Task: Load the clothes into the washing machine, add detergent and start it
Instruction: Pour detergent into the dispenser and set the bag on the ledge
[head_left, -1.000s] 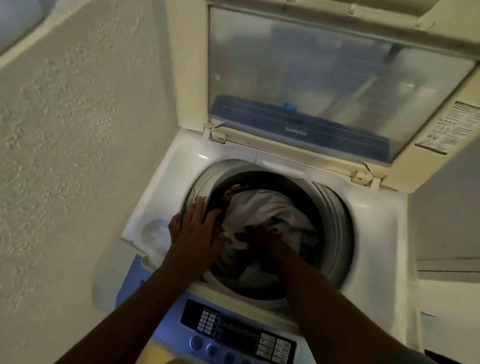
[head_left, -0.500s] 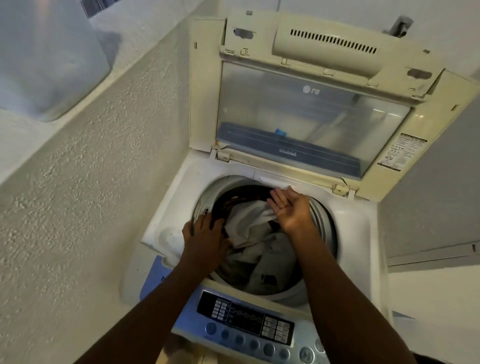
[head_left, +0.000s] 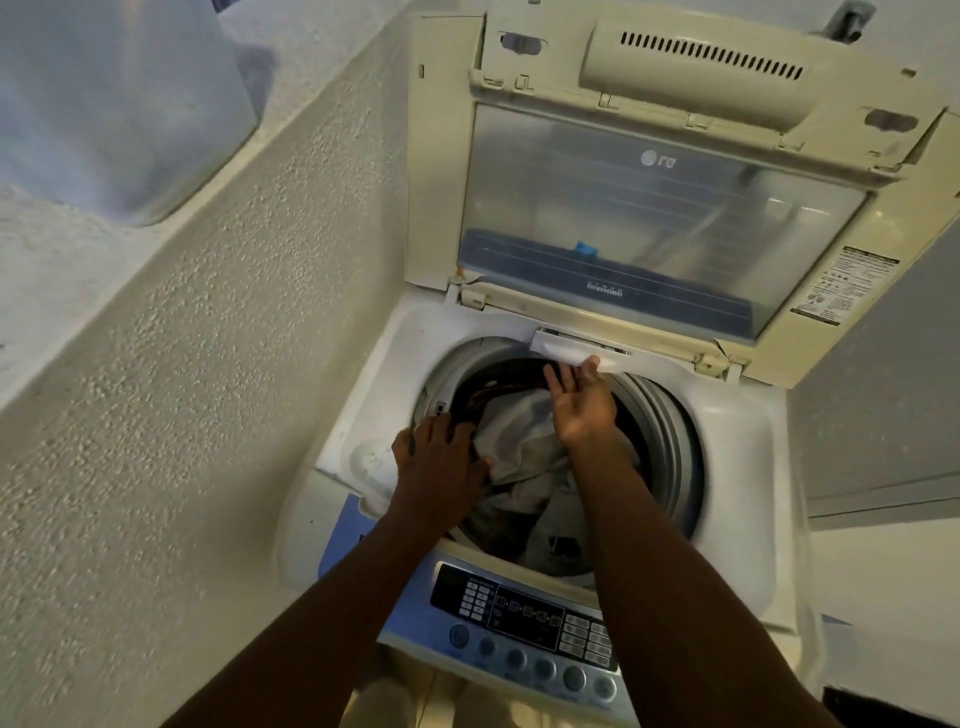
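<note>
A white top-loading washing machine (head_left: 727, 431) stands with its lid (head_left: 660, 218) raised upright. Inside the drum lie pale grey and dark clothes (head_left: 524, 457). My left hand (head_left: 441, 467) rests palm down on the drum's left rim, fingers spread over the dark fabric. My right hand (head_left: 579, 400) is palm up at the back of the drum, its fingertips touching the small white drawer (head_left: 566, 349) under the lid hinge, which sticks out slightly. Neither hand holds anything.
A rough plaster wall (head_left: 208, 364) runs close along the machine's left side. The blue control panel (head_left: 519, 618) with round buttons faces me at the front. A pale bag or container (head_left: 114, 104) sits on the ledge at upper left. A grey wall stands at right.
My right hand rose out of the clothes and moved to the back of the drum, reaching the white drawer. My left hand stayed on the left rim. The view tilted up.
</note>
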